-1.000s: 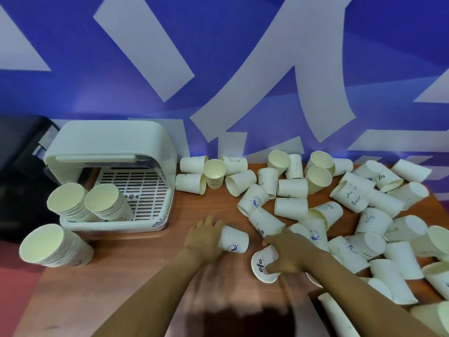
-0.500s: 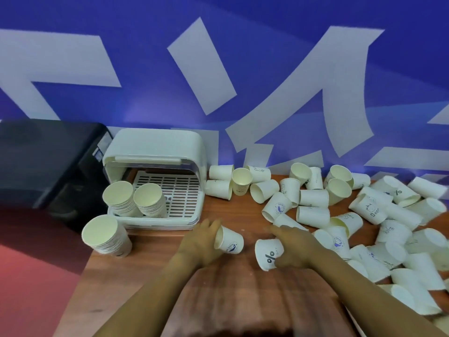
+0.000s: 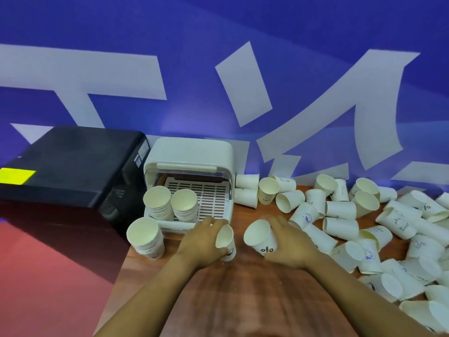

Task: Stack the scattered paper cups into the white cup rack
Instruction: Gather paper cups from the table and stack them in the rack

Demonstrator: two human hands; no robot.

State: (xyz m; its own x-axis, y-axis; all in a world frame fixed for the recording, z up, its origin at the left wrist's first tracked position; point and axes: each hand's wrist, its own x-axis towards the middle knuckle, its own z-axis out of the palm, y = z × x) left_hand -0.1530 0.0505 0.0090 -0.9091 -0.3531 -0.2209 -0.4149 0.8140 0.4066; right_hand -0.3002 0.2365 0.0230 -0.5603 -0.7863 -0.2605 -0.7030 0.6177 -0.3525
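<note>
Holding one cup (image 3: 226, 242) in the left grip (image 3: 204, 242) and another cup (image 3: 261, 237) in the right grip (image 3: 289, 242), mouths facing, the person is seemingly nesting them for the rack (image 3: 189, 154).

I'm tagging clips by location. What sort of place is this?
Probably an office or event drinks corner: a blue wall banner, a wooden table, a white cup rack beside a black machine.

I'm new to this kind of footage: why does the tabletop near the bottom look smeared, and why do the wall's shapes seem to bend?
Head view: the wooden table is streaked near the forearms, apparently motion blur. The left hand, right hand and their cups stay fairly sharp. The white wall lettering curves because the lens is wide-angle.
</note>
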